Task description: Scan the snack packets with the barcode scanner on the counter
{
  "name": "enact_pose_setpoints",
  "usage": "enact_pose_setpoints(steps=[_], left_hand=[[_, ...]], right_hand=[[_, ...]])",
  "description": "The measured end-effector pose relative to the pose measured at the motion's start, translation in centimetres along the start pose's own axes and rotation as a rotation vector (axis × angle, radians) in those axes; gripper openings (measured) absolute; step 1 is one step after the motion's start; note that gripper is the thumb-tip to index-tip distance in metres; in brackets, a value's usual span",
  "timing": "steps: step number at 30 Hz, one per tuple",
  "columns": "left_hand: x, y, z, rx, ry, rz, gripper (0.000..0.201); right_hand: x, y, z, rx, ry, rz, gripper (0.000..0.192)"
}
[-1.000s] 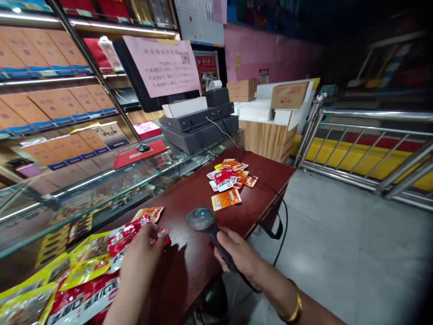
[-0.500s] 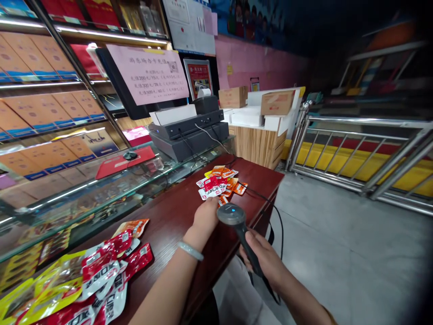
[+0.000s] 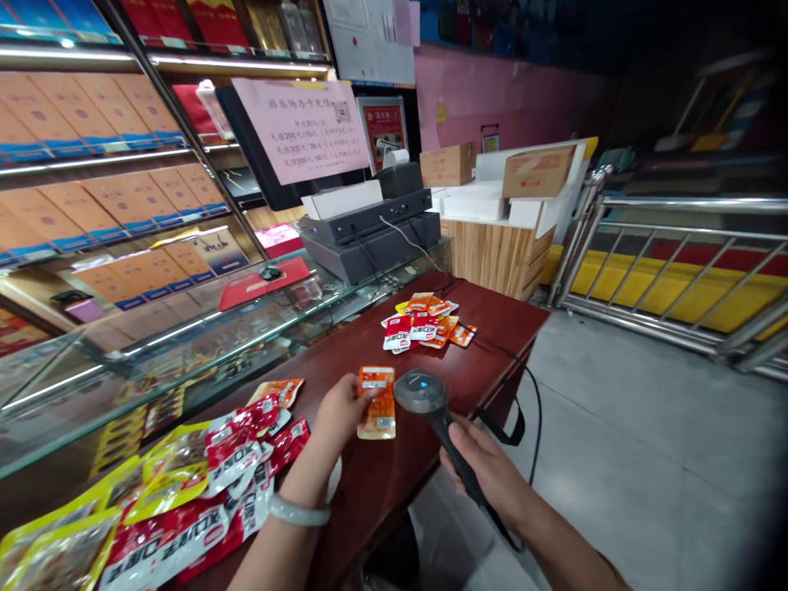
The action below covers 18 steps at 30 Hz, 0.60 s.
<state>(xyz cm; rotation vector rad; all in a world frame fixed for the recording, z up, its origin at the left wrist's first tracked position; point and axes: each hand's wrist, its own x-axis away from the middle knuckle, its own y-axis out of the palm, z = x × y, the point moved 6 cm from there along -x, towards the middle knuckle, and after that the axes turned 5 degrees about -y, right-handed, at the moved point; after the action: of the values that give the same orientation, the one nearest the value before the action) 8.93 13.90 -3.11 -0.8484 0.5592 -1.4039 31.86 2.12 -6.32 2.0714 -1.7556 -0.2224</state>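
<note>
My left hand [image 3: 337, 417], with a pale bangle on its wrist, pinches the left edge of an orange snack packet [image 3: 377, 420] over the dark red counter. My right hand [image 3: 483, 464] is wrapped round the handle of a black barcode scanner [image 3: 421, 392], whose head is just right of the packet and shows a small blue light. Beyond them lies a far pile of small orange, red and white packets [image 3: 424, 328]. Nearer to me, on the left, larger yellow packets [image 3: 169, 476] and red-and-white packets [image 3: 234, 451] overlap in a heap.
A glass display case [image 3: 203, 345] runs along the counter's left side. Cash-register equipment [image 3: 369, 238] and a monitor with a pink notice [image 3: 308, 131] stand at the back. The scanner's black cable [image 3: 539, 410] hangs over the counter's right edge. A metal railing [image 3: 671, 271] stands to the right.
My left hand has come back from the far pile toward the left and now holds an orange packet. The scanner stays in my right hand at nearly the same spot in view.
</note>
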Motion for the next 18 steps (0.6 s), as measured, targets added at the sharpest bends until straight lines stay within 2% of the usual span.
enact_pose_setpoints(steps=[4,9,11,14,18], left_hand=[[1.3,-4.2,-4.8,0.306,-0.083,0.229,0.03],[3.3,-8.0,-8.6,0.483,-0.15,0.481,0.042],[3.7,-8.7,-9.2,0.549,-0.156,0.526,0.043],[4.1,-9.1,-9.1,0.589,-0.13,0.544,0.041],[4.9,-10.0,-8.3,0.454,-0.17,0.582,0.034]], right_hand=[[0.3,2.6,0.6,0.029,0.031,-0.116,0.076],[0.5,6.7,1.9,0.084,0.079,-0.278,0.075],[0.2,8.0,2.3,0.088,0.07,-0.32,0.073],[-0.3,9.4,2.7,0.077,0.043,-0.345,0.07],[-1.0,10.2,2.8,0.053,0.025,-0.348,0.066]])
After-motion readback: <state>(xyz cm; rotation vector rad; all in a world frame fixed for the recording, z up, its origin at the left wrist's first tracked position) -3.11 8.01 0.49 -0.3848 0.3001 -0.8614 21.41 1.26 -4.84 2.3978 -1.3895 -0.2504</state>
